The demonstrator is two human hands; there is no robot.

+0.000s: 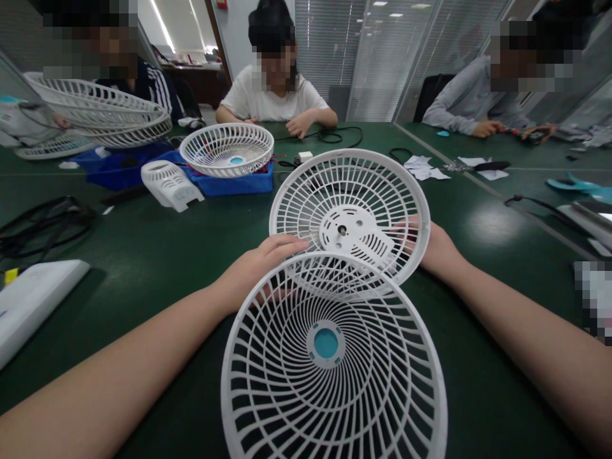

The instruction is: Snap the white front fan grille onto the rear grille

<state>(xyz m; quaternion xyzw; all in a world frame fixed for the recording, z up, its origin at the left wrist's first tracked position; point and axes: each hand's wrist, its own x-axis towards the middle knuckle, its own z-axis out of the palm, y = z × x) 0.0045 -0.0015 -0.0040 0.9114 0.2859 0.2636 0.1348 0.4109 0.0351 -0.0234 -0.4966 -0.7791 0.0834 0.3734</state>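
A white rear fan grille [306, 186], with a motor housing [354, 234] and a bare metal shaft at its middle, stands tilted in front of me. My right hand [433, 245] grips its right rim, fingers curled behind the bars. At its lower left edge is my left hand [262, 268], partly hidden by the nearer grille; its fingers close on the rear grille's rim. Closest to me is a white front fan grille [382, 408] with swirling bars and a blue round centre [326, 343]. It overlaps the rear grille's lower part.
Another fan grille [227, 150] rests on a blue tray [239, 183] beside a white plastic cover [172, 185]. Stacked grilles [119, 115] stand far left, near black cable [48, 223] and a white box [38, 299]. Three people sit across the green table [157, 255]. Paper scraps [425, 167] lie right.
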